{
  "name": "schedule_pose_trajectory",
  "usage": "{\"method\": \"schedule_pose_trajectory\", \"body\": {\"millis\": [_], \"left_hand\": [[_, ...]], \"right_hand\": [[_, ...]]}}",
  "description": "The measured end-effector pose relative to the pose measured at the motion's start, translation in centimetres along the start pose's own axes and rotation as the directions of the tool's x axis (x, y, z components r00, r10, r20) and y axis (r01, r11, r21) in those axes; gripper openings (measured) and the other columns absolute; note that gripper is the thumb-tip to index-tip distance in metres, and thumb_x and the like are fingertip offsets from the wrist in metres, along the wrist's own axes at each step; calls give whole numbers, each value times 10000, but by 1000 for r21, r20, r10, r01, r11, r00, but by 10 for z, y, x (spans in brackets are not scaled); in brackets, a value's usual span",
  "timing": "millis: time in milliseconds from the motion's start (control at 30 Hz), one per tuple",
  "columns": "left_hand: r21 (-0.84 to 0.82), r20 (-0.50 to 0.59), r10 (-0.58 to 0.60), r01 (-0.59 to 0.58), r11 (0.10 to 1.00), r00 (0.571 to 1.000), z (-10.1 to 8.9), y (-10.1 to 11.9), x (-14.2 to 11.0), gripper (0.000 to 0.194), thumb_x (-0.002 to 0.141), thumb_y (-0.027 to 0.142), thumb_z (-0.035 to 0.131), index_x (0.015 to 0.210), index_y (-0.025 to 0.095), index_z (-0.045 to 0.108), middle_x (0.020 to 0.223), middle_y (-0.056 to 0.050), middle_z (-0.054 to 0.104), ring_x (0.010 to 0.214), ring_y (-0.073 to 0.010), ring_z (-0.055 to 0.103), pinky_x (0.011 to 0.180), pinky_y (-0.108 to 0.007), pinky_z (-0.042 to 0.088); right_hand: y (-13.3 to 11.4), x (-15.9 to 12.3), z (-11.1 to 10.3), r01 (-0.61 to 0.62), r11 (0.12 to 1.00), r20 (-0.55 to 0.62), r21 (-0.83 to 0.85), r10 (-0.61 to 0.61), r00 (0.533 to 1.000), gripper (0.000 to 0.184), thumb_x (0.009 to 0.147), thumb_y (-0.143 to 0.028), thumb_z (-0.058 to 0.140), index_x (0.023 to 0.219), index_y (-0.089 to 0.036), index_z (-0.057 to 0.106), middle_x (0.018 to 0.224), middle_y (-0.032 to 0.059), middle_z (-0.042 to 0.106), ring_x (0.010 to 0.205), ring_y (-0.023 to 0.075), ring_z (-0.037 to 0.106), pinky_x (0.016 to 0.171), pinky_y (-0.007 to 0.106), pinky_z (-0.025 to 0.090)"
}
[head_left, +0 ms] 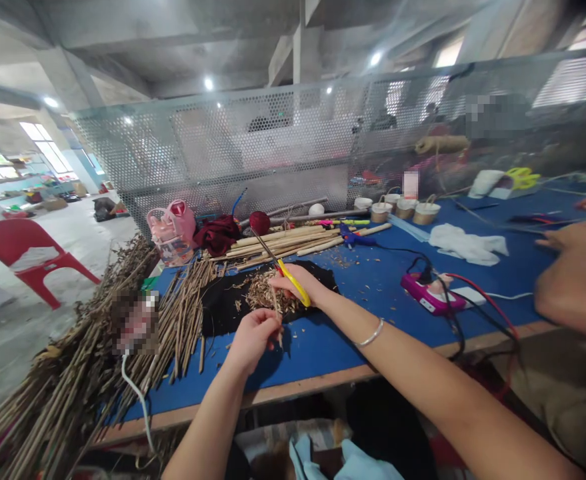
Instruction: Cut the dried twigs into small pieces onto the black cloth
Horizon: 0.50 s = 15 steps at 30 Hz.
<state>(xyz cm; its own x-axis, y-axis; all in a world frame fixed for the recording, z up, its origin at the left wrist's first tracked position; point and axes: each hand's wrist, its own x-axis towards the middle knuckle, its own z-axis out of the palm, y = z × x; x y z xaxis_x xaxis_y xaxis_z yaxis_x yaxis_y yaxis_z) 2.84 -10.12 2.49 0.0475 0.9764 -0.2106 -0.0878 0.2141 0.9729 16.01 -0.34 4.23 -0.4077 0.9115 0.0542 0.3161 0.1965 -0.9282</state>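
Note:
My left hand [259,335] is closed in a pinch on a short piece of thin stick [277,308], which stands nearly upright. Just above it, my right hand [297,283] is closed around scissors with yellow handles [295,283], their long blades [267,247] pointing up and to the left. The fingertips of that hand are near the stick's upper end; whether they touch it is hard to see. Beneath both hands lies a heap of chopped stick pieces [257,293] on a black cloth [217,313]. Cut thin sticks [187,313] lie left of the cloth.
Bundled brushwood [67,393] covers the table's left end. Behind the cloth are peeled rods [283,243], dark red yarn [259,222] and a blue glue gun [355,237]. A purple power strip [430,293] with cables sits right. Another person's hand [577,240] rests at far right.

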Motion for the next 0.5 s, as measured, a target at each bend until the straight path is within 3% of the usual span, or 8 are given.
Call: {"method": "schedule_pose_trajectory", "body": {"millis": [100, 233, 367, 500], "left_hand": [[-8, 38, -8, 8, 1000, 999, 6, -1, 0, 169, 593, 281, 627, 686, 147, 581, 554, 20, 540, 416, -60, 442, 349, -159, 304], [-74, 60, -24, 28, 997, 998, 7, 2, 4, 269, 620, 366, 645, 752, 139, 586, 598, 5, 565, 409, -51, 448, 343, -151, 291], [-133, 57, -34, 42, 990, 998, 5, 2, 8, 376, 622, 443, 670, 812, 129, 586, 582, 12, 553, 404, -44, 458, 342, -137, 272], [-185, 27, -69, 73, 980, 997, 5, -2, 7, 402, 592, 429, 706, 843, 138, 585, 633, 7, 559, 472, -68, 525, 380, -148, 346]], "right_hand": [[-8, 1, 5, -14, 984, 44, 180, 6, 999, 292, 626, -371, 619, 671, -208, 382, 554, -46, 557, 377, 67, 396, 368, 193, 292], [-7, 4, 7, -10, 978, 66, 210, -4, 998, 252, 591, -261, 623, 679, -203, 394, 521, -66, 517, 393, 75, 434, 386, 191, 344], [-2, 4, 8, 42, 986, 128, 164, -64, 990, 237, 613, -261, 621, 701, -203, 409, 515, -80, 472, 427, 90, 479, 416, 193, 377], [5, 4, 5, 68, 998, 10, -18, -68, 998, 277, 720, -445, 555, 733, -199, 429, 521, -64, 473, 404, 83, 424, 404, 197, 331]]}}
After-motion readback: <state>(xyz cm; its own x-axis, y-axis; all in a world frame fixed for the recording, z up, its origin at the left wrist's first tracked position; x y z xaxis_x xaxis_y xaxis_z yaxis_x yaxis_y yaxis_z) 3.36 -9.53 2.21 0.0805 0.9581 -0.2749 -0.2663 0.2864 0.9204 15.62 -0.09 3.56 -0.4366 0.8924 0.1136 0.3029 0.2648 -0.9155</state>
